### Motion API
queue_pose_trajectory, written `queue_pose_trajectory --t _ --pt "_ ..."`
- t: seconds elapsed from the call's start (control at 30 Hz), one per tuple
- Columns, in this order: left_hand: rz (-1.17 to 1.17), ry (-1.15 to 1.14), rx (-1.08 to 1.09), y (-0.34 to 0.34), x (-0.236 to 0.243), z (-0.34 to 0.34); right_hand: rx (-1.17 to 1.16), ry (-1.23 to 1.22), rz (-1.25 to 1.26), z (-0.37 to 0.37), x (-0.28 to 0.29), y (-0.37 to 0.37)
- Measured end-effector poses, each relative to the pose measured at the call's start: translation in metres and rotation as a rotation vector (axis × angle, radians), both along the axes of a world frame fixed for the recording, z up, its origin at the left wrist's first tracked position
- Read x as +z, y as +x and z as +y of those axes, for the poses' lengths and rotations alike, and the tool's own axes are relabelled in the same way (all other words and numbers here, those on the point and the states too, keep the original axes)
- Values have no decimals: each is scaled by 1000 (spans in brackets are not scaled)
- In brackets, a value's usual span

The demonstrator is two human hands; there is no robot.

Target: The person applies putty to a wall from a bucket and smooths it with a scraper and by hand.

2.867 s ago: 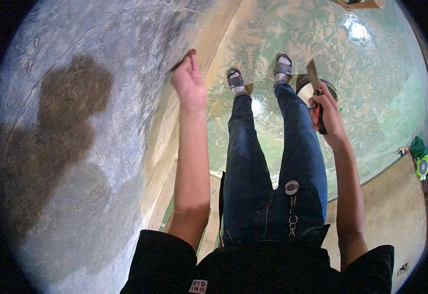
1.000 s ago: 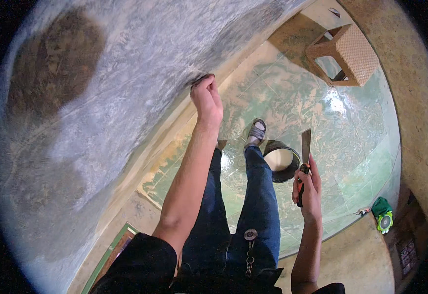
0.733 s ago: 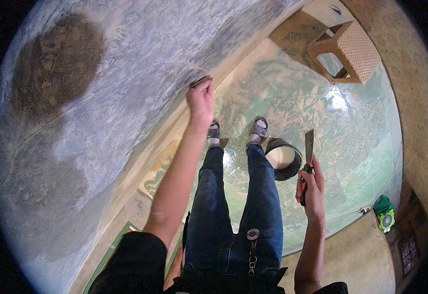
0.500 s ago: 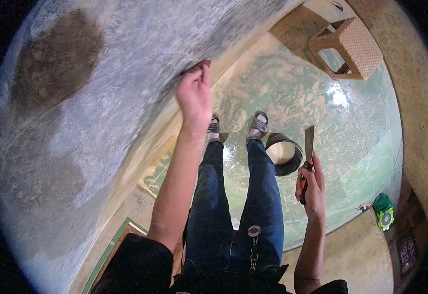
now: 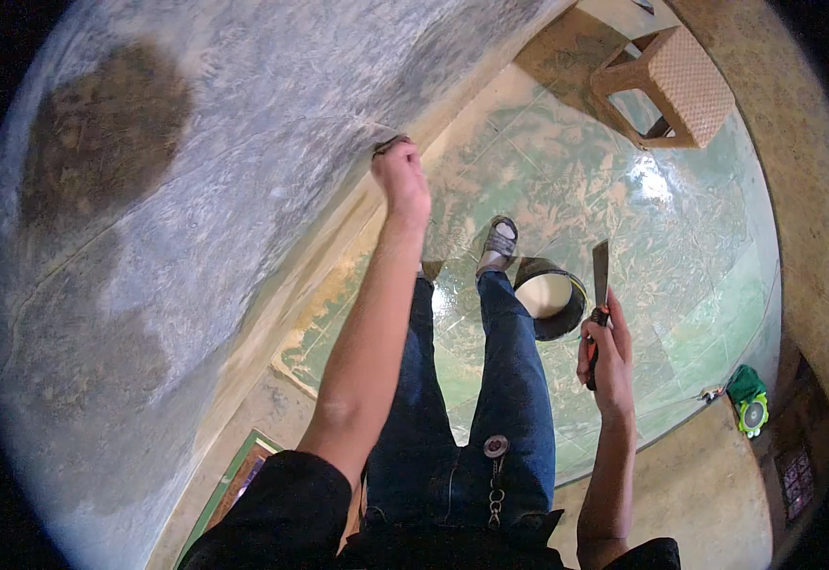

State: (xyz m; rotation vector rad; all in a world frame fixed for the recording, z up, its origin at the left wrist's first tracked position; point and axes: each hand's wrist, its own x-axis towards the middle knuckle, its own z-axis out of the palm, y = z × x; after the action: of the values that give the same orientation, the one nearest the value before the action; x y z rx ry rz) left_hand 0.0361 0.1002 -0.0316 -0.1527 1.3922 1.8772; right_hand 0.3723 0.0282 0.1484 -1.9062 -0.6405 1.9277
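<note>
My left hand [image 5: 401,176] is closed on a small, thin dark piece that looks like sandpaper [image 5: 390,144], held at the grey wall [image 5: 272,123] near its lower edge. Whether the piece presses on the wall I cannot tell. My right hand [image 5: 609,366] is wrapped around the black and orange handle of a putty knife [image 5: 600,285]. Its metal blade points up and away from me, over the floor. Just left of the knife stands a black bucket [image 5: 576,318] with pale, cream-coloured contents.
Pale dust streaks the green tiled floor [image 5: 690,247]. At the far right a brown woven-pattern stool [image 5: 695,90] stands by another wall. A green and lime round object [image 5: 752,415] lies at the right. Bottom left shows a green-edged frame [image 5: 215,503]. A sandalled foot [image 5: 500,237] is near the bucket.
My left hand has moved slightly right and nearer to me with the sandpaper-like piece, and its forearm now covers my left foot. My right hand has stayed nearly still with the putty knife.
</note>
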Motion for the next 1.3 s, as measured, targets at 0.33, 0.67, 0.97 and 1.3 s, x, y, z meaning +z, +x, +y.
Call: queue_pose_trajectory --t 0.33,0.67,0.97,1.3 --pt "-41 -77 48 5 21 3 33 -9 81 10 3 -20" --pt "-4 -13 -64 1 23 -17 127 58 211 9 39 -58" --pt "-91 -47 -32 17 51 -25 144 86 104 8 55 -52" --pt "469 -411 -293 -23 9 -24 121 102 207 -2 64 -68"
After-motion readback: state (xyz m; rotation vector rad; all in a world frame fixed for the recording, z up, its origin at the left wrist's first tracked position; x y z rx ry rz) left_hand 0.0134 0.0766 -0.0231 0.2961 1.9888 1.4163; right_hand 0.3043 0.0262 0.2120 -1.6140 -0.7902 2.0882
